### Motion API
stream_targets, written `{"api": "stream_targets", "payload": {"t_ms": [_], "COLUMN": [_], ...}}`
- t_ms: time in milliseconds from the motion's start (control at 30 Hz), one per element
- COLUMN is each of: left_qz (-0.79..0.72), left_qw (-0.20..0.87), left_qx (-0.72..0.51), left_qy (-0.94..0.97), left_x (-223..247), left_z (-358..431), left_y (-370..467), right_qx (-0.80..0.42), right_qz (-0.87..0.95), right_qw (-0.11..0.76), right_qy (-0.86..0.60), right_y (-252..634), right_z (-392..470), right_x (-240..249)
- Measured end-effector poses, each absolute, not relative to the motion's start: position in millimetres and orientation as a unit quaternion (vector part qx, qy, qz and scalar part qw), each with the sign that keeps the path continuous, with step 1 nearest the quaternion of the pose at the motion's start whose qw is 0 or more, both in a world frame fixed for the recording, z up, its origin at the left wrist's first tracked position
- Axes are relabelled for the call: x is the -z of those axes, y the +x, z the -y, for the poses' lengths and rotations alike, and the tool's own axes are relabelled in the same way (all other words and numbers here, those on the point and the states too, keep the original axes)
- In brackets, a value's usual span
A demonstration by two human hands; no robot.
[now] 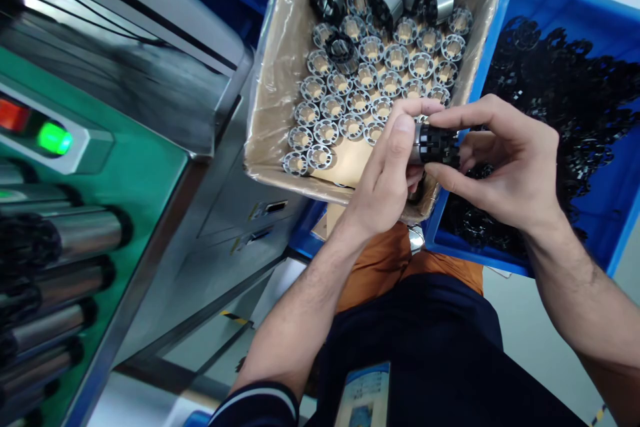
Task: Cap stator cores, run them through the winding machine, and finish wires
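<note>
My left hand (393, 157) is closed around a slotted metal stator core (416, 147) above the near right edge of the cardboard box (277, 80). With fingertips and thumb, my right hand (505, 153) grips a black plastic end piece (440, 145) with prongs. The end piece sits against the right end of the core, the two in line; how far it is pushed on I cannot tell. Bare slotted metal cores (357, 100) stand in rows in the box. At its far side lie several cores with black ends (387, 1), and one more black-ended core (341, 48) rests among the bare ones.
A blue bin (615, 167) full of loose black plastic pieces (565, 93) adjoins the box on the right. To the left stands a green-topped machine (145, 140) with a lit green button (54, 139) and rows of finished-looking metal cylinders (85, 233).
</note>
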State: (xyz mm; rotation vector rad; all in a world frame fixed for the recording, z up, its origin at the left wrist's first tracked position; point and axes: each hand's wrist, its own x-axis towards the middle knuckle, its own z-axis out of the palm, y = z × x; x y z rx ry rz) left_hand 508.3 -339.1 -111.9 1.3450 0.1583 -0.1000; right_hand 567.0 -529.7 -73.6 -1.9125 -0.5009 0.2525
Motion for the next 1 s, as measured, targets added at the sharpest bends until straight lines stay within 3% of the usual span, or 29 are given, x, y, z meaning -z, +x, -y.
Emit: {"api": "stream_targets", "payload": {"t_ms": [267, 433, 600, 767, 1000], "left_qz": [-0.038, -0.039, -0.132, -0.193, -0.157], "left_qw": [0.775, 0.846, 0.881, 0.850, 0.889], "left_qx": [0.060, 0.098, -0.043, -0.108, 0.024], "left_qy": [0.628, 0.523, 0.453, 0.479, 0.430], "left_x": [107, 105, 105, 100, 101], "left_z": [337, 334, 340, 348, 342], "left_y": [506, 511, 523, 528, 525], "right_qx": [-0.117, -0.129, -0.127, -0.142, -0.115], "right_qz": [0.189, 0.197, 0.215, 0.206, 0.234], "right_qw": [0.572, 0.628, 0.704, 0.706, 0.659], "right_qy": [-0.790, -0.742, -0.665, -0.663, -0.705], "right_y": [564, 569, 580, 580, 572], "right_z": [525, 526, 529, 530, 531], "right_x": [72, 76, 89, 85, 77]}}
